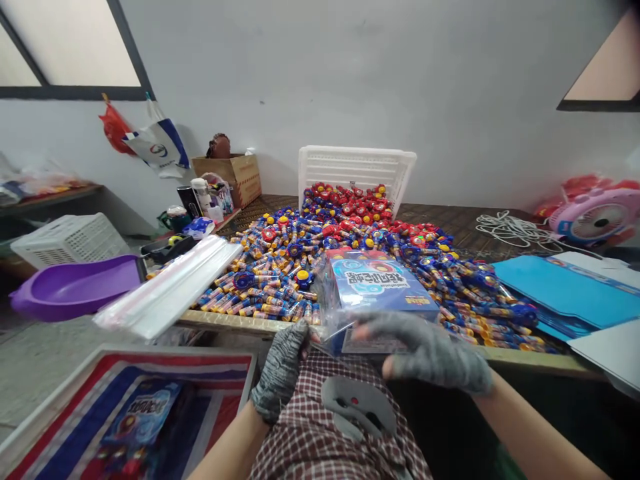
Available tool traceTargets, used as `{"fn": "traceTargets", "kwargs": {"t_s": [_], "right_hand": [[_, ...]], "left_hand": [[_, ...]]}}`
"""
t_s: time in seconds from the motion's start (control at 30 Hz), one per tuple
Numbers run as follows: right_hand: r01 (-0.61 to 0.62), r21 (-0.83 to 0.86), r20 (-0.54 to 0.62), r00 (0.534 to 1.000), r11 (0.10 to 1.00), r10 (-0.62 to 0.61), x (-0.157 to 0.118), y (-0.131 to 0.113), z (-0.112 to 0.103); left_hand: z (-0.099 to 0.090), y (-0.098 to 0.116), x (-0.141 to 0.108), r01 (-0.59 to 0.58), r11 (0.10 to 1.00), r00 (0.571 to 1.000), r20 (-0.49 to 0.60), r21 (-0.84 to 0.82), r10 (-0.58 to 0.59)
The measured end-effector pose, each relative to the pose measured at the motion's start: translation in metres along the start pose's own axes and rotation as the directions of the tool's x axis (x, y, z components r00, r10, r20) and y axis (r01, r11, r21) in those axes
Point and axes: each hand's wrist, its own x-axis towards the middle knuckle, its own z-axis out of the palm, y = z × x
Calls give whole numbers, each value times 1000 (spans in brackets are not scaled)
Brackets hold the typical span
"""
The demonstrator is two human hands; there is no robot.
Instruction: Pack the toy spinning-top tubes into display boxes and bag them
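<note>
Although I only watch from a distance, I can see the table (225,323) bearing a wide toy pile (275,253) in red, blue and yellow that reaches back into 1 white crate (357,152). At the table's near edge sits the blue box (395,293), a clear bag (327,307) wrinkled along its left side. The 2 hands are apart: the right hand (425,353) is blurred at the box's near end, thumb and fingers spread, contact unclear to me; the left hand (280,370) curls by the bag's near corner, and I cannot tell whether it pinches the plastic. I'd worry that 1 box corner could catch the thin bag, so a hard tug would split it, or drag the box over the edge.
</note>
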Motion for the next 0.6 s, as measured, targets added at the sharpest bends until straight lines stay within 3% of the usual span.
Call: {"fn": "traceTargets", "kwargs": {"t_s": [0.03, 0.07, 0.1, 0.13, 0.17, 0.23, 0.3, 0.37, 0.5, 0.6], "right_hand": [[-15, -29, -239, 971, 999, 8, 6, -7, -6], [-40, -101, -475, 880, 994, -13, 13, -12, -8], [-67, -199, -646, 759, 978, -80, 21, -17, -8], [-73, -309, -722, 667, 948, -184, 29, -21, -4], [-44, -425, -709, 637, 904, -302, 36, -24, 2], [110, -622, -512, 692, 775, -509, 51, -31, 18], [282, -715, -265, 737, 639, -622, 66, -35, 35], [383, -752, -114, 725, 536, -679, 78, -36, 49], [463, -783, 38, 701, 415, -712, 92, -29, 62], [490, -771, 145, 756, 405, -639, 93, -27, 65]], "left_hand": [[1, 0, 1, 67, 990, 997, -30, -126, -71], [1, -1, 1, 134, 957, 987, -50, -259, -152], [1, -2, 3, 197, 902, 971, -53, -384, -235], [1, -3, 4, 248, 839, 951, -43, -484, -306], [0, -5, 5, 284, 783, 933, -27, -553, -358], [-3, -8, 7, 338, 704, 911, 28, -625, -412], [-5, -11, 8, 385, 629, 897, 114, -676, -426], [-5, -15, 8, 394, 586, 902, 176, -708, -393], [-1, -23, 9, 356, 538, 918, 179, -764, -354], [0, -25, 13, 316, 634, 943, 157, -706, -295]]}}
